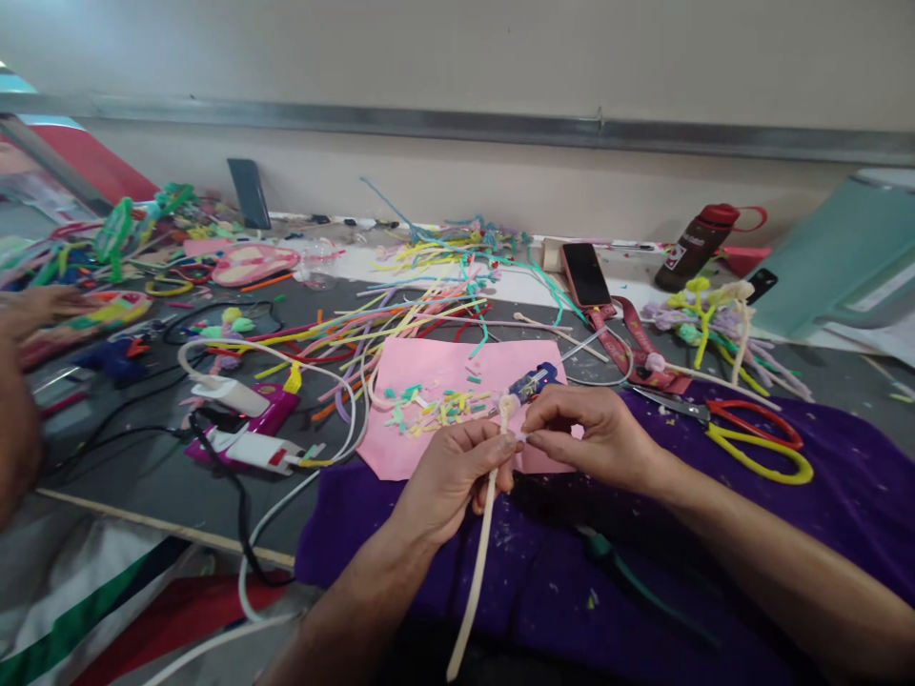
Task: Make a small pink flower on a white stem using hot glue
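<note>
A cream pipe cleaner (477,581) with a curled knob at its top is pinched in my left hand (450,476), its long stem hanging down toward me. My right hand (600,429) is closed in a pinch beside the knob, its fingertips close to the left thumb. Something small and pale shows between the fingertips, too small to name. Behind the hands lies a pink sheet (407,367) scattered with short cut pieces of pipe cleaner (457,410). A blue glue gun (536,379) rests on the sheet's right side.
Red-and-yellow-handled scissors (758,443) and a green-handled tool (629,567) lie on purple cloth (843,476). A power strip (247,429) with cables stands left, near another person's arm (18,400). Loose pipe cleaners (421,310), a phone (586,276) and a bottle (697,248) are farther back.
</note>
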`<state>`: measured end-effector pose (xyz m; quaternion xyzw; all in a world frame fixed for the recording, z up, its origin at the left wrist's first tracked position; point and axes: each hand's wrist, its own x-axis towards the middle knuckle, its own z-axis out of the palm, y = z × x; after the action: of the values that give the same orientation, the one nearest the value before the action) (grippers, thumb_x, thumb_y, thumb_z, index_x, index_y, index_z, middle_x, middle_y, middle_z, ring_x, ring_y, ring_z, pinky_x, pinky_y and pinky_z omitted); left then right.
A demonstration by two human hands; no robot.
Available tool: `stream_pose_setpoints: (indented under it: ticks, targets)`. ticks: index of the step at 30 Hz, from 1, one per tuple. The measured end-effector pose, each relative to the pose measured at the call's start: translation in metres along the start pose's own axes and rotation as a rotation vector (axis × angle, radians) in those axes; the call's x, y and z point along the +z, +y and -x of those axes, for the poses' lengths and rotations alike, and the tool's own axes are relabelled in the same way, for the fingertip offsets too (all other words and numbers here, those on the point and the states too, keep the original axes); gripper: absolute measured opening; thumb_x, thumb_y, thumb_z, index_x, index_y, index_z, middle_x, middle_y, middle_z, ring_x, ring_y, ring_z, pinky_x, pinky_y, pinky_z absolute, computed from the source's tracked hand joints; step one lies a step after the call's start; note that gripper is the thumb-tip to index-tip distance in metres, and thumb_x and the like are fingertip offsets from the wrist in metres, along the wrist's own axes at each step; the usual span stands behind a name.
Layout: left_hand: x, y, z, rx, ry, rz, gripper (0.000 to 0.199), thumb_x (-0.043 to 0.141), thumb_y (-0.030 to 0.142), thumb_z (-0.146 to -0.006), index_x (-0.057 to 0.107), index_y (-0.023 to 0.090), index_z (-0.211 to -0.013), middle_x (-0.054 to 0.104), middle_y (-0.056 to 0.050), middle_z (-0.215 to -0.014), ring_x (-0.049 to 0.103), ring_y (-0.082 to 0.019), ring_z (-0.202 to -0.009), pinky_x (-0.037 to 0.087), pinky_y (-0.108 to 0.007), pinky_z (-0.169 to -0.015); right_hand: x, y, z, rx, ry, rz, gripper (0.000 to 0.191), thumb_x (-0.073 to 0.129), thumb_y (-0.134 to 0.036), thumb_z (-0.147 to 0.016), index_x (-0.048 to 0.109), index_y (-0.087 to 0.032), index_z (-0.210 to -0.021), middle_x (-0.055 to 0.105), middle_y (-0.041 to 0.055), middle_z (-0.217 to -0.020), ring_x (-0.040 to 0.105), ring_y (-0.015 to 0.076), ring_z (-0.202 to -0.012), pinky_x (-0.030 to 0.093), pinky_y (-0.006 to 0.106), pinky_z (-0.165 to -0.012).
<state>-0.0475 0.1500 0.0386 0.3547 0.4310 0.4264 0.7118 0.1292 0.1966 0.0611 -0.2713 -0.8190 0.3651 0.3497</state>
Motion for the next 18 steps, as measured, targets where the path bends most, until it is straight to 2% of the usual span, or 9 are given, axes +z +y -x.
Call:
stream_pose_setpoints:
  ticks: [5, 9, 13, 18]
  targets:
    - [0.0, 0.0, 0.0, 0.026, 0.0, -0.045, 0.029, 0.066, 0.037, -0.072, 0.056, 0.013, -0.059, 0.058, 0.001, -0.044, 0.039, -0.003, -0.028, 0.024, -0.014, -0.029, -0.002, -0.001, 0.001, 0.037, -0.018, 0.036, 0.01, 0.057, -0.008, -0.074, 0.063, -0.017, -0.075, 0.062, 0.0012, -0.071, 0.057, 0.0126, -0.065, 0.043, 0.024, -0.058]
    - [0.001, 0.0, 0.001, 0.037, -0.011, -0.081, 0.031, 0.064, 0.038, -0.073, 0.055, 0.013, -0.058, 0.057, 0.001, -0.043, 0.038, -0.002, -0.028, 0.023, -0.014, -0.029, -0.008, -0.004, 0.0, 0.038, -0.133, 0.066, 0.008, 0.056, -0.01, -0.076, 0.063, -0.016, -0.077, 0.06, 0.0004, -0.068, 0.053, 0.01, -0.058, 0.04, 0.021, -0.052]
    - [0.003, 0.0, 0.001, 0.03, -0.015, -0.128, 0.03, 0.063, 0.039, -0.074, 0.057, 0.013, -0.061, 0.057, 0.002, -0.044, 0.037, -0.002, -0.027, 0.023, -0.014, -0.029, -0.017, -0.005, -0.001, -0.01, -0.197, 0.112, 0.009, 0.055, -0.012, -0.078, 0.064, -0.016, -0.078, 0.063, 0.0014, -0.07, 0.055, 0.0111, -0.062, 0.041, 0.022, -0.057]
    - [-0.001, -0.003, 0.0, -0.031, -0.037, -0.187, 0.028, 0.065, 0.04, -0.072, 0.061, 0.013, -0.067, 0.056, 0.002, -0.041, 0.033, -0.003, -0.026, 0.02, -0.015, -0.028, -0.035, -0.003, -0.002, 0.001, -0.114, 0.081, 0.008, 0.057, -0.017, -0.08, 0.065, -0.016, -0.077, 0.064, 0.0034, -0.072, 0.057, 0.0137, -0.067, 0.043, 0.025, -0.061]
